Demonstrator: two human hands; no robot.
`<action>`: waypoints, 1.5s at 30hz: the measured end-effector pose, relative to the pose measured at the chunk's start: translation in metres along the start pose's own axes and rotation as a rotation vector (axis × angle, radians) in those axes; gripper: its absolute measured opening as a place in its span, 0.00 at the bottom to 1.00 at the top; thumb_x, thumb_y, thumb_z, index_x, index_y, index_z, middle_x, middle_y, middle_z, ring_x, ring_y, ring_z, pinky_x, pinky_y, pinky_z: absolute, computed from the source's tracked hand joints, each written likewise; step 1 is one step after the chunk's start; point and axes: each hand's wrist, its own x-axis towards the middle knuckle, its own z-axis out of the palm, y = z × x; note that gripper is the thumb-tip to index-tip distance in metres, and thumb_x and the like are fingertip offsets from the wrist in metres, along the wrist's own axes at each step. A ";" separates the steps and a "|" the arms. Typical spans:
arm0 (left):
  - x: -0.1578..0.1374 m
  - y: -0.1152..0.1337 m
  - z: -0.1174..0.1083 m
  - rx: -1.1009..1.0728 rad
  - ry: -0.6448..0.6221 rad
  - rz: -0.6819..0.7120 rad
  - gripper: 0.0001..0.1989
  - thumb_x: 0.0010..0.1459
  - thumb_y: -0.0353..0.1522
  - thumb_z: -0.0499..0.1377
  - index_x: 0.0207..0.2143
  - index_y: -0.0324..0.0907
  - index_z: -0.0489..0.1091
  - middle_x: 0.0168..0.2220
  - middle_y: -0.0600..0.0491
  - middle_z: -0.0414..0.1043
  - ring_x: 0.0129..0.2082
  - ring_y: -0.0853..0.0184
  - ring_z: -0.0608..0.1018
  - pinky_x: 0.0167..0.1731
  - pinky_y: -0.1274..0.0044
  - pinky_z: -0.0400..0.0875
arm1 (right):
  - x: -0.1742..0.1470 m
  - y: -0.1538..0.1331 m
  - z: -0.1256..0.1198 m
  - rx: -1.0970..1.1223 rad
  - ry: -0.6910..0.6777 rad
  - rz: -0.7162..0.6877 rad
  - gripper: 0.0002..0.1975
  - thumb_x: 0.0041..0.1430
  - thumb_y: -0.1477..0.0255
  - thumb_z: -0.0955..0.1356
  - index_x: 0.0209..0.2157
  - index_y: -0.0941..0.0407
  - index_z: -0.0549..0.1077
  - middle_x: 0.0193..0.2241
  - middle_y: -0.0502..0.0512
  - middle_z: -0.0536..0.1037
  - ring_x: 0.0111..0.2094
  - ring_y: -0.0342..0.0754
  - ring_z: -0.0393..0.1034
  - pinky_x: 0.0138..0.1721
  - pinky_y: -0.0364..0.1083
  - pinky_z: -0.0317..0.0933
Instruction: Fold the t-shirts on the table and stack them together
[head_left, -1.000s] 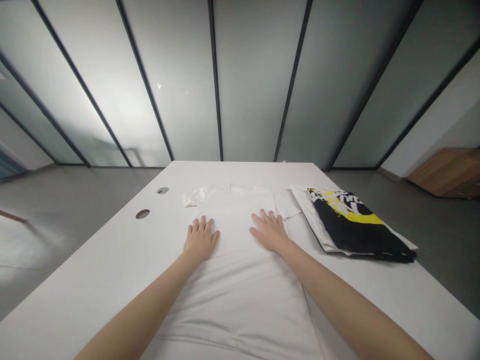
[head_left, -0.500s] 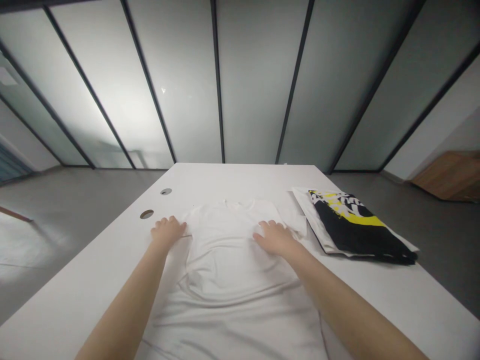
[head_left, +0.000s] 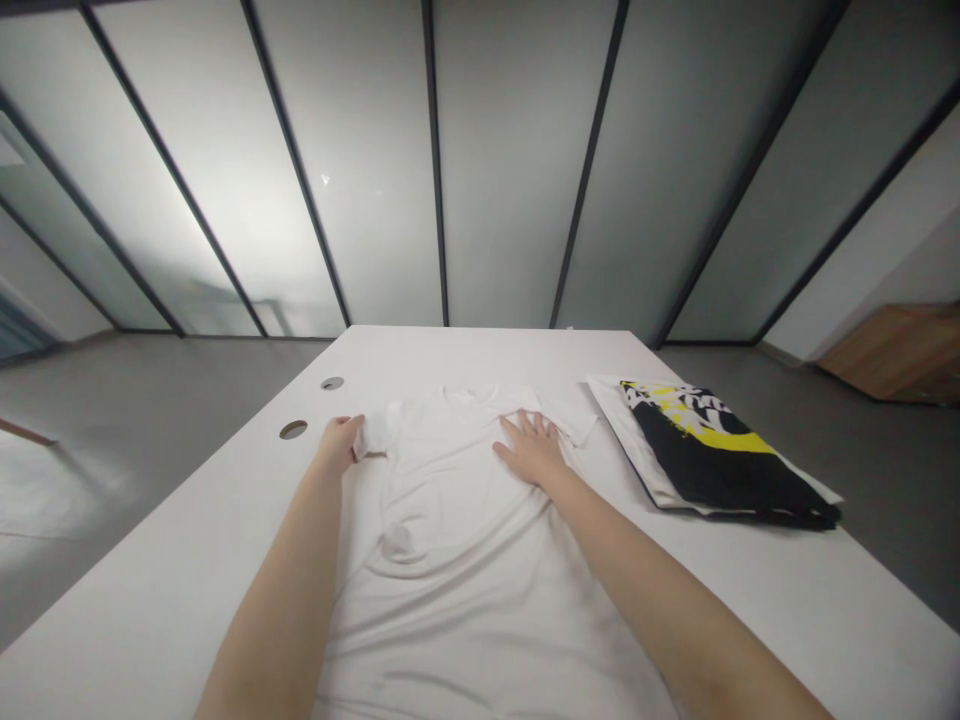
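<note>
A white T-shirt (head_left: 457,480) lies spread on the white table, its neckline at the far end and its lower part toward me. Creases run across its middle and lower body. At the left sleeve, my left hand (head_left: 342,441) is closed, pinching the sleeve's outer end. My right hand (head_left: 531,448) rests flat on the shirt's upper right chest, fingers spread. The shirt's right sleeve lies just beyond that hand.
On the right of the white table (head_left: 187,540) is a stack of folded clothes (head_left: 712,455), black, yellow and white on top. Two round holes (head_left: 293,430) pierce the tabletop at left. Frosted glass panels (head_left: 502,170) stand behind. A wooden piece (head_left: 900,350) is at far right.
My left hand has gone from lying by the left sleeve to gripping its end. My right hand has shifted slightly left and up, fingers now spread. The shirt's top has moved a little farther away.
</note>
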 end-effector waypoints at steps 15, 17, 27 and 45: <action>-0.038 0.060 0.030 -0.238 -0.389 0.247 0.21 0.65 0.45 0.62 0.54 0.42 0.70 0.49 0.41 0.81 0.36 0.62 0.84 0.32 0.75 0.75 | 0.001 0.020 0.008 0.112 0.113 -0.080 0.26 0.73 0.62 0.64 0.69 0.52 0.69 0.73 0.62 0.61 0.74 0.60 0.50 0.72 0.59 0.41; -0.046 0.061 0.040 -0.026 -0.242 0.343 0.16 0.69 0.42 0.56 0.51 0.41 0.71 0.50 0.41 0.81 0.41 0.61 0.84 0.39 0.71 0.77 | 0.002 0.025 0.009 0.160 0.159 -0.117 0.23 0.72 0.65 0.64 0.65 0.54 0.73 0.70 0.63 0.66 0.72 0.57 0.54 0.72 0.56 0.44; -0.089 0.006 0.086 1.119 -0.144 0.597 0.31 0.72 0.44 0.49 0.69 0.37 0.62 0.73 0.33 0.56 0.72 0.43 0.60 0.65 0.51 0.59 | -0.008 0.015 0.001 0.125 0.125 -0.086 0.26 0.73 0.65 0.62 0.69 0.53 0.68 0.71 0.62 0.65 0.71 0.60 0.56 0.71 0.58 0.46; -0.038 0.022 0.073 1.206 -0.282 0.600 0.31 0.72 0.43 0.46 0.73 0.44 0.59 0.76 0.37 0.51 0.76 0.43 0.54 0.68 0.43 0.50 | -0.011 0.076 -0.042 0.168 0.173 0.505 0.29 0.73 0.63 0.61 0.67 0.67 0.67 0.61 0.83 0.71 0.61 0.67 0.70 0.59 0.58 0.63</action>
